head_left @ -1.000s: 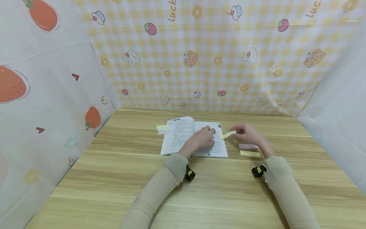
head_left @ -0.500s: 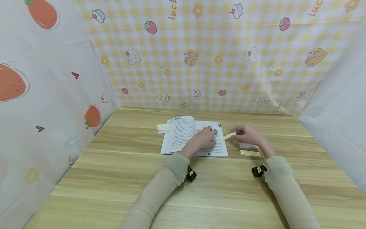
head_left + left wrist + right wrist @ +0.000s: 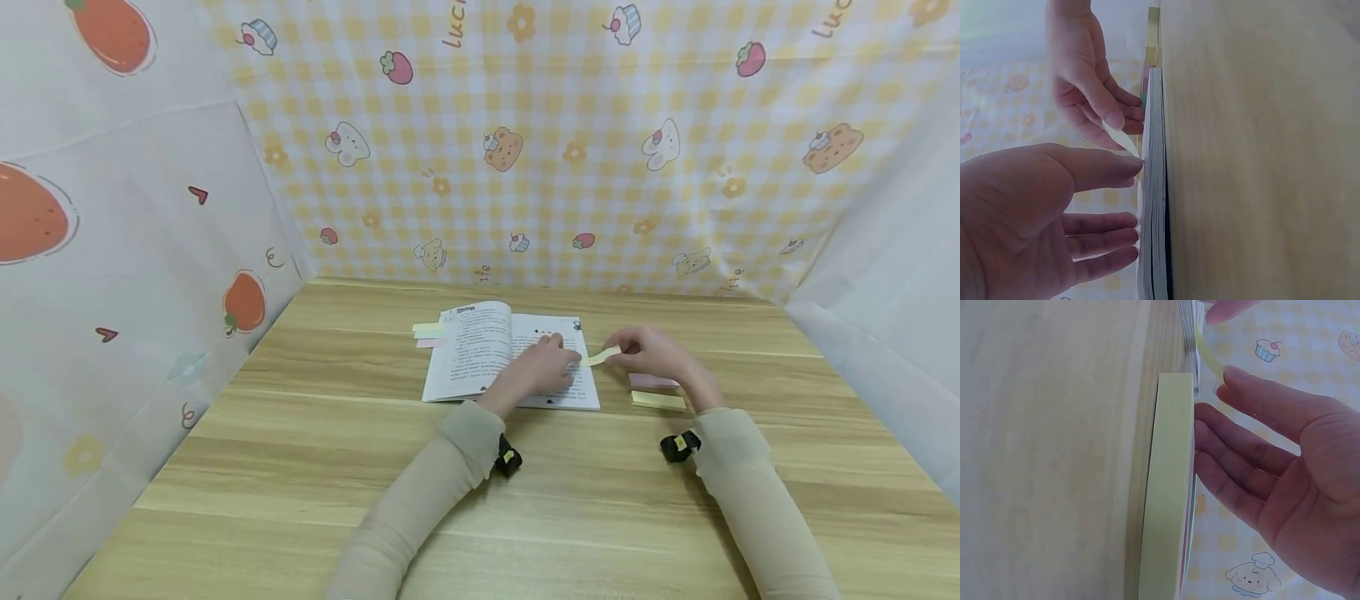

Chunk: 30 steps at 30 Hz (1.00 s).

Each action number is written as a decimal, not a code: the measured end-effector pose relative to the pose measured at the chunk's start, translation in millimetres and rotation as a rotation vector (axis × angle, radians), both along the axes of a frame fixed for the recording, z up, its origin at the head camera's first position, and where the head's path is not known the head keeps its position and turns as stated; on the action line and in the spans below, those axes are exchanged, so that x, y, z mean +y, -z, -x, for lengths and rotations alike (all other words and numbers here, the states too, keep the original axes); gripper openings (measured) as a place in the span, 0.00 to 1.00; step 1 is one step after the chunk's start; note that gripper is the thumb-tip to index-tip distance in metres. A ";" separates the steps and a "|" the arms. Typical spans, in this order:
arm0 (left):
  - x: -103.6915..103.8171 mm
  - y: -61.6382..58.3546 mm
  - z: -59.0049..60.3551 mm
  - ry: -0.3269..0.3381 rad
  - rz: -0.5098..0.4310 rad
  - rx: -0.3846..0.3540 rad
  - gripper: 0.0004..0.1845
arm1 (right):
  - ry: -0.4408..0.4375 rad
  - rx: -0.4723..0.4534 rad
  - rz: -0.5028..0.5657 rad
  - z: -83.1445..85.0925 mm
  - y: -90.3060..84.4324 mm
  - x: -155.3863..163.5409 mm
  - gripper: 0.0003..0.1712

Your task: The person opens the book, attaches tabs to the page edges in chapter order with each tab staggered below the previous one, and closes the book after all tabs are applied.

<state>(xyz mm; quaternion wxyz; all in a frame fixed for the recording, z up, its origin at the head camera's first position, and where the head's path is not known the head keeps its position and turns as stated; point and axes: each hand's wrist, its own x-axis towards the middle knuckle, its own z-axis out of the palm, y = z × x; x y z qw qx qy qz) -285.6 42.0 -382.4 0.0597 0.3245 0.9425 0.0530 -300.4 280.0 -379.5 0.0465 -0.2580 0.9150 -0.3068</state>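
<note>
An open book (image 3: 472, 354) with printed pages lies on the table. My left hand (image 3: 542, 367) rests on its right page, the fingers fairly straight. Its thumb (image 3: 1124, 167) touches the page right at the end of a yellow sticky note strip (image 3: 602, 357). My right hand (image 3: 651, 352) pinches the other end of that strip between thumb and forefinger, just off the book's right edge. In the right wrist view the strip (image 3: 1209, 355) bows between the page and the pinching fingertips.
A pink sticky note pad (image 3: 653, 382) and a yellow one (image 3: 658, 401) lie right of the book, close below my right hand. Yellow and pink tabs (image 3: 430, 342) stick out from the book's left edge. A patterned cloth (image 3: 570, 192) hangs behind the table.
My left hand has slid right across the page to the strip's end. The right hand keeps its pinch on the strip and has barely moved.
</note>
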 end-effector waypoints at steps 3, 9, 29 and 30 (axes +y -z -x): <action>0.9 0.5 -1.6 -0.004 0.015 0.001 0.23 | -0.007 0.000 0.002 -0.6 -0.4 -0.6 0.12; 2.9 0.7 -4.1 -0.037 0.034 -0.020 0.23 | -0.018 0.001 0.012 -0.3 0.4 -0.6 0.12; 3.9 4.0 -7.2 -0.050 0.094 0.009 0.23 | 0.041 -0.001 -0.031 -1.6 -3.4 7.8 0.12; 3.7 4.1 -7.2 -0.049 0.095 0.009 0.23 | 0.045 0.001 -0.034 -2.2 -4.7 8.0 0.11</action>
